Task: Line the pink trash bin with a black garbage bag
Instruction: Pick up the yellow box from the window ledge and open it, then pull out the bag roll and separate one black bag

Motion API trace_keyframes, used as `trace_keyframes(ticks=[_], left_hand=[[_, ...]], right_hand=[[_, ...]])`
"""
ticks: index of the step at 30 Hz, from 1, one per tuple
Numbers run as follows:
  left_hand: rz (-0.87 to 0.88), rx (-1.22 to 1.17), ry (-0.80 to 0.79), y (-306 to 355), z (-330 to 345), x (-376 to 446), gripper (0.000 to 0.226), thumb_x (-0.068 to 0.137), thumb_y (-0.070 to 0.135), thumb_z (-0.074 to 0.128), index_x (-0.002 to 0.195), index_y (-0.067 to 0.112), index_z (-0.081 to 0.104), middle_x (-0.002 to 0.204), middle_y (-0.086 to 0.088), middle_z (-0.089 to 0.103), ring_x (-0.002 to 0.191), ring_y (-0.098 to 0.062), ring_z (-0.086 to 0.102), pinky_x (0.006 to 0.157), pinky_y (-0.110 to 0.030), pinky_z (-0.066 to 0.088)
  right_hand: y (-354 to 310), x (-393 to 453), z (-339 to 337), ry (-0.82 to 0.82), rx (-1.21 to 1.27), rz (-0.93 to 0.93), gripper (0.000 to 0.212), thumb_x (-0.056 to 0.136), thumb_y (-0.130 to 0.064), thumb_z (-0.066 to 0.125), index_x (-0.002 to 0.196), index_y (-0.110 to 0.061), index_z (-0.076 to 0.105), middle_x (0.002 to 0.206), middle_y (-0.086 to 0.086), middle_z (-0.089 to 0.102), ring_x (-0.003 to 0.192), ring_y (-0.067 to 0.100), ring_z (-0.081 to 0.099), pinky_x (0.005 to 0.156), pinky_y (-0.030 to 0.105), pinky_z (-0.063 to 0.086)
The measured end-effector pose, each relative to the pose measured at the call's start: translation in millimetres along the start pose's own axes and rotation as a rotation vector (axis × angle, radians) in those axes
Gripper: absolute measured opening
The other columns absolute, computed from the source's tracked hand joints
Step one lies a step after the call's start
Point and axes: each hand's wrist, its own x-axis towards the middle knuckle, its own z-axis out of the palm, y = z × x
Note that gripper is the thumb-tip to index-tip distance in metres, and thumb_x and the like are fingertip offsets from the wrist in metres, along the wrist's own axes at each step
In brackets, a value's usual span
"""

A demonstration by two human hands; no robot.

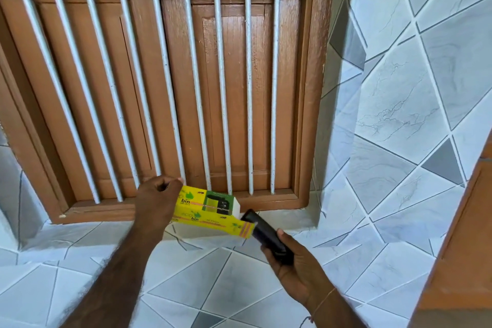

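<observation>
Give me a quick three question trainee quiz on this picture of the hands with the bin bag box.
1. True or false: the pink trash bin is in view.
2. Which hand grips the yellow bin-bag box? A. left hand B. right hand
3. Fill in: the right hand holds a black garbage bag roll at the box's open ____ end.

Key: 1. false; 2. A; 3. right. The roll appears partly out of the box, in front of the window with white bars.

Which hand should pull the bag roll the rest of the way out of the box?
Right. The right hand already grips the black roll at the box's open end; the left hand steadies the yellow box.
</observation>
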Motion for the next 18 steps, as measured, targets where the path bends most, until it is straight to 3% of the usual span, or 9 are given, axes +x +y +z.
trace_keyframes(ticks=[4, 9, 12, 15, 18], left_hand=[[-0.197, -0.039, 0.128, -44, 6, 8, 0.032, 0.086, 0.017, 0.067, 0.056, 0.007, 0.061, 0.060, -0.011, 0.053, 0.059, -0.021, 0.048, 0.061, -0.034, 0.039], [-0.253, 0.106, 0.147, -79, 39, 9, 0.027, 0.083, 0.015, 0.063, 0.065, -0.004, 0.061, 0.059, -0.010, 0.046, 0.061, -0.022, 0.041, 0.058, -0.034, 0.033], [-0.205, 0.183, 0.075, -96, 59, 12, 0.031, 0.086, 0.017, 0.061, 0.061, -0.001, 0.056, 0.058, -0.010, 0.046, 0.063, -0.027, 0.044, 0.059, -0.035, 0.034], [-0.141, 0.300, 0.047, -109, 71, 14, 0.024, 0.087, 0.024, 0.058, 0.069, 0.009, 0.064, 0.069, -0.014, 0.061, 0.074, -0.036, 0.057, 0.066, -0.038, 0.043], [-0.110, 0.430, 0.085, -110, 76, 17, 0.026, 0.089, 0.031, 0.056, 0.092, 0.011, 0.073, 0.092, -0.021, 0.071, 0.089, -0.042, 0.061, 0.079, -0.042, 0.049]], right_hand=[[-27, 0, -24, 0.098, 0.054, -0.080, 0.036, 0.085, -0.011, 0.068, 0.117, -0.001, 0.058, 0.121, 0.026, 0.059, 0.085, 0.038, 0.069, 0.053, 0.033, 0.060], [-44, -9, -27, 0.067, 0.044, -0.105, 0.032, 0.087, -0.013, 0.065, 0.116, -0.001, 0.059, 0.131, 0.026, 0.056, 0.096, 0.037, 0.063, 0.056, 0.033, 0.061], [-49, -14, -24, 0.045, 0.036, -0.113, 0.039, 0.074, -0.012, 0.076, 0.109, 0.001, 0.062, 0.134, 0.028, 0.054, 0.100, 0.038, 0.062, 0.058, 0.034, 0.062], [-52, -16, -21, 0.027, 0.037, -0.126, 0.066, 0.046, -0.011, 0.093, 0.105, 0.003, 0.064, 0.130, 0.028, 0.056, 0.107, 0.040, 0.061, 0.067, 0.040, 0.063], [-54, -17, -17, 0.018, 0.038, -0.131, 0.059, 0.055, -0.010, 0.082, 0.109, 0.003, 0.062, 0.135, 0.029, 0.053, 0.113, 0.043, 0.058, 0.070, 0.042, 0.063]])
